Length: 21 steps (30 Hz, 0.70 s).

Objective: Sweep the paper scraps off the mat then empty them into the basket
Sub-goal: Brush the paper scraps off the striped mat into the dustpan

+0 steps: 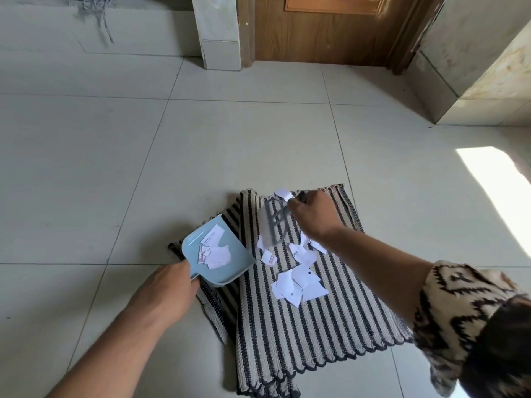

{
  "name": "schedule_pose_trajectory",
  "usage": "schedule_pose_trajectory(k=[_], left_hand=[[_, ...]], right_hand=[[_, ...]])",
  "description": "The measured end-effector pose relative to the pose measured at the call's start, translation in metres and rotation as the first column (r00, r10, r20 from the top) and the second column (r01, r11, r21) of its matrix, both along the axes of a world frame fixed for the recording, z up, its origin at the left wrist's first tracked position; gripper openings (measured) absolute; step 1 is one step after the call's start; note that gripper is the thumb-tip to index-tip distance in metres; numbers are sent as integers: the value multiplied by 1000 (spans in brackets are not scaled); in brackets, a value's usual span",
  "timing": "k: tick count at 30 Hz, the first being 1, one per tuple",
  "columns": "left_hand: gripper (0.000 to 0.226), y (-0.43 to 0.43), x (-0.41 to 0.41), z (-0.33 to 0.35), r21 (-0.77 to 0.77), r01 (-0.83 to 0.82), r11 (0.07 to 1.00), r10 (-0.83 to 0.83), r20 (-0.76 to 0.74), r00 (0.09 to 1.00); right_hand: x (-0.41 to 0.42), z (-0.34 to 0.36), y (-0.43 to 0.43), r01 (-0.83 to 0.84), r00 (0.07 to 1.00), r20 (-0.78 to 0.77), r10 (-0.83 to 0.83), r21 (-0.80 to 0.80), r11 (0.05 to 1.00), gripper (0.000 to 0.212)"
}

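A striped black-and-beige mat [321, 334] lies on the tiled floor. White paper scraps [298, 282] are scattered over its middle, with one more scrap [282, 193] near its far edge. My left hand [169, 285] grips the handle of a light blue dustpan [230, 271], which rests at the mat's left edge and holds several scraps [215, 252]. My right hand [313, 214] holds a small grey brush [273, 222], blurred by motion, over the mat's far part just above the scraps.
A wooden door [324, 30] stands ahead between tiled wall pillars [218, 33]. Pale floor tiles [115, 168] surround the mat. A bright sun patch [500, 179] falls on the floor at the right. No basket is in view.
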<state>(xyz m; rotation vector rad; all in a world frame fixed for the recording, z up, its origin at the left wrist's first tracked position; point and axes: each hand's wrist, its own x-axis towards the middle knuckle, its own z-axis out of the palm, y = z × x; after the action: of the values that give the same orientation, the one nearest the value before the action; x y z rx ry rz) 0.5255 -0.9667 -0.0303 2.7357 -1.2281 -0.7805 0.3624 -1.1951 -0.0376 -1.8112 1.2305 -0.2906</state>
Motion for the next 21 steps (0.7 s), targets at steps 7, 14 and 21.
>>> schedule_pose_trajectory(k=[7, 14, 21], left_hand=[[19, 2, 2, -1, 24, 3, 1000, -4, 25, 1000], [22, -5, -1, 1, 37, 5, 999, -6, 27, 1000], [23, -1, 6, -1, 31, 21, 999, -22, 35, 999]], right_hand=[[-19, -8, 16, -88, 975, -217, 52, -160, 983, 34], [-24, 6, 45, -55, 997, -54, 58, 60, 997, 32], [-42, 12, 41, -158, 964, -249, 89, -274, 949, 40]])
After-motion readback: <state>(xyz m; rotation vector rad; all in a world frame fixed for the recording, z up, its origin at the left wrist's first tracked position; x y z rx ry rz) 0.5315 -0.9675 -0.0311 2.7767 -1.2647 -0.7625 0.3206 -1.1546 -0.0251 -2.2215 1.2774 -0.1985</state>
